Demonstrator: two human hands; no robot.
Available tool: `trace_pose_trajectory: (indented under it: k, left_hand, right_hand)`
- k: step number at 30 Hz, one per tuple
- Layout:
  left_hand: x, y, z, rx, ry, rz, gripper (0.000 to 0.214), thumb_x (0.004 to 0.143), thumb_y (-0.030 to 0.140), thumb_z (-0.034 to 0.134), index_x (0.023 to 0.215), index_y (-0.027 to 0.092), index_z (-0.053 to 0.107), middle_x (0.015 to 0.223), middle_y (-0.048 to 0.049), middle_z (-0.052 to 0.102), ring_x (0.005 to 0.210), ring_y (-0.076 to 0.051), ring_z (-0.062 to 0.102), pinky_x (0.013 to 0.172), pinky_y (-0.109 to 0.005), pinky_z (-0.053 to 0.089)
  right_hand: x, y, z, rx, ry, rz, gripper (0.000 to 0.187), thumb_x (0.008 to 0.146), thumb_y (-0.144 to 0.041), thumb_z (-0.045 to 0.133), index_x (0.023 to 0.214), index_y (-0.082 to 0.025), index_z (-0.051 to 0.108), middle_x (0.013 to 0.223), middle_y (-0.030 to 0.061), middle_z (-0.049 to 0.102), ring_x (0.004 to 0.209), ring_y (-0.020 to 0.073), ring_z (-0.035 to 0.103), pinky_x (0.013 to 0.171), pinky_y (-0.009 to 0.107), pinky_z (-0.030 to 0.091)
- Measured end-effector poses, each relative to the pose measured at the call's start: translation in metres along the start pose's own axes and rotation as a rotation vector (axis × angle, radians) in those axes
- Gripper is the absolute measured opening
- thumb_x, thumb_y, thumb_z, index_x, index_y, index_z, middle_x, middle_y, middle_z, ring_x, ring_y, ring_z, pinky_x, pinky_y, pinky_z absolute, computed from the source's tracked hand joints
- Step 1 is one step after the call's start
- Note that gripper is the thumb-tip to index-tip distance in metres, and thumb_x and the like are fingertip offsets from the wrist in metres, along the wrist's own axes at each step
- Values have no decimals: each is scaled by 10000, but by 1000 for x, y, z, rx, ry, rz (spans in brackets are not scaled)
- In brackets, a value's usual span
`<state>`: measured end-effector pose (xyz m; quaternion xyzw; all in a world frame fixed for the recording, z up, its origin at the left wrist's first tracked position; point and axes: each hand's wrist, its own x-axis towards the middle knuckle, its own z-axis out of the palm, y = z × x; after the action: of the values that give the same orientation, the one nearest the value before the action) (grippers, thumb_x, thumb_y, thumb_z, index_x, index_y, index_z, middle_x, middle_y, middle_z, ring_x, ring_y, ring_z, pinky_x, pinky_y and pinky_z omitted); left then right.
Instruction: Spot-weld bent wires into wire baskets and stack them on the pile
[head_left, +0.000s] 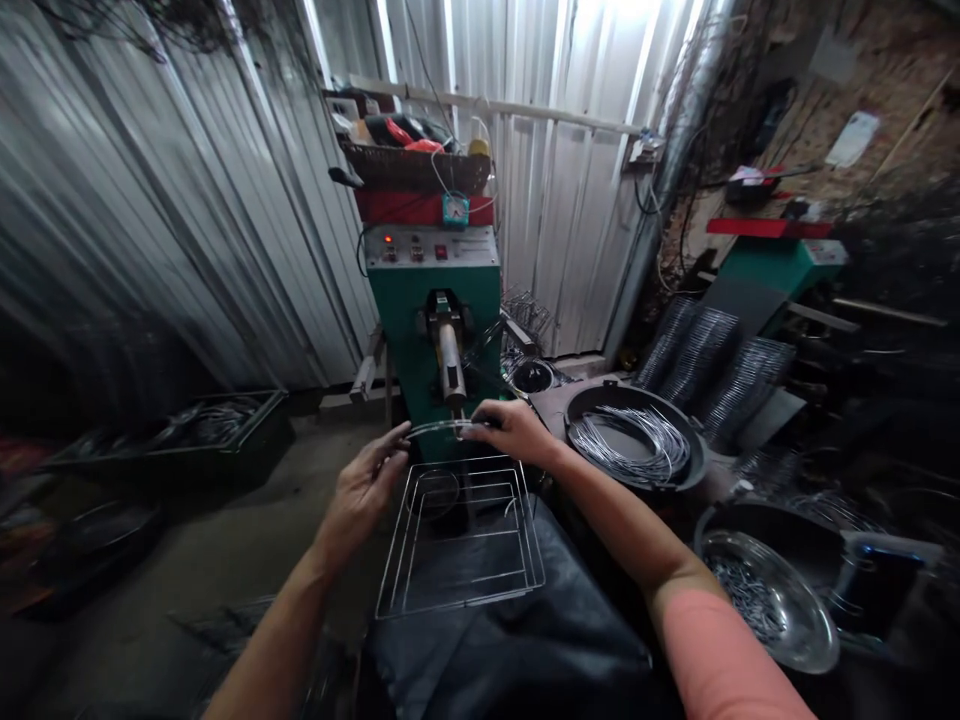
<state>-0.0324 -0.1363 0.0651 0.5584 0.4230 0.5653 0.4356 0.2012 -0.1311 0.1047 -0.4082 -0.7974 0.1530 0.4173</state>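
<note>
Head view: a thin straight silver wire is held out level above a rectangular wire frame, in front of the chrome cylindrical head of a green-painted metal machine. The wire is pinched near one end by the right hand, its fingers closed narrowly around it, and the right forearm is extended from a salmon-pink sleeve. The left hand is held open, its fingers loosely spread near the wire's other end; whether that end is gripped cannot be told. The frame appears to be laid at a tilt on a black cloth apron, just below both hands, so that it lies close under the wire and near the machine. To the right, a coil of silver wire is held in a round black pan, and short wire pieces are collected in a shallow steel dish; both seem placed within reach of the right arm. Stacks of dark wire racks are leaned beyond the pan, while a dark green plastic crate is set on the floor to the left, near a corrugated metal wall.
</note>
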Motion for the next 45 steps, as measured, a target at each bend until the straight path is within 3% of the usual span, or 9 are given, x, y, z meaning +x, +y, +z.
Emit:
trace_pose_trajectory:
  k: [4,7,12,20,26,31,34,40,45]
  left_hand:
    - [25,-6,17,68,-161,-80,531,597,429,709,1059,175,643,671,10,575,567,-117,503,523,-240,472]
    - [29,-38,20,70,-265,-218,591,648,430,670,1158,148,574,581,45,497,481,-84,437,449,-226,461]
    - [20,-85,16,40,-263,-445,575,715,349,641,1234,143,504,550,54,484,418,-65,398,418,-222,457]
    - [25,-86,-1,-5,-327,-505,603,751,273,609,1319,211,418,537,74,422,397,-50,376,386,-205,447]
    - [25,-99,-4,108,-426,-591,620,755,253,553,1344,200,368,543,79,425,400,-63,407,409,-229,453]
    - [34,-116,1,182,-524,-453,564,718,317,564,1244,139,462,679,24,555,426,-76,466,425,-229,421]
    - [41,-120,8,256,-483,-350,468,723,417,547,1090,126,564,661,18,563,432,-85,463,415,-220,387]
    - [48,-128,18,417,-477,-231,444,755,393,501,1117,156,603,506,40,529,391,-92,408,393,-208,331]
    - [61,-127,16,490,-487,-90,395,769,378,478,1062,165,637,684,-22,663,631,-162,588,574,-247,449]
  right_hand:
    - [9,20,-9,118,-35,184,348,722,-485,599,686,-139,609,588,-44,510,578,83,449,559,200,343]
    - [-3,53,0,277,-92,321,373,715,-505,580,720,-132,589,558,-62,432,511,58,374,501,191,299]
    - [-36,100,34,525,-16,619,351,741,-507,525,772,-157,529,484,-101,300,398,47,253,409,190,224]
    - [-31,109,50,226,-9,401,223,799,-315,489,878,-159,628,831,7,633,788,133,553,754,245,401]
    - [-40,122,65,-155,-190,329,191,852,-221,461,932,-164,625,854,44,655,800,148,586,730,234,407]
    - [-46,132,73,-396,-360,342,290,889,-195,406,1132,-208,563,941,63,664,845,157,606,711,217,406]
    - [-45,130,73,-491,-436,335,360,908,-215,359,1241,-262,489,995,63,652,886,163,611,725,217,412]
    - [-38,117,71,-710,-587,273,470,853,-107,328,1291,-252,416,1039,107,608,832,198,634,663,260,439]
    - [-26,117,68,-719,-589,261,443,859,-116,308,1265,-247,427,1018,99,608,840,202,632,666,262,436]
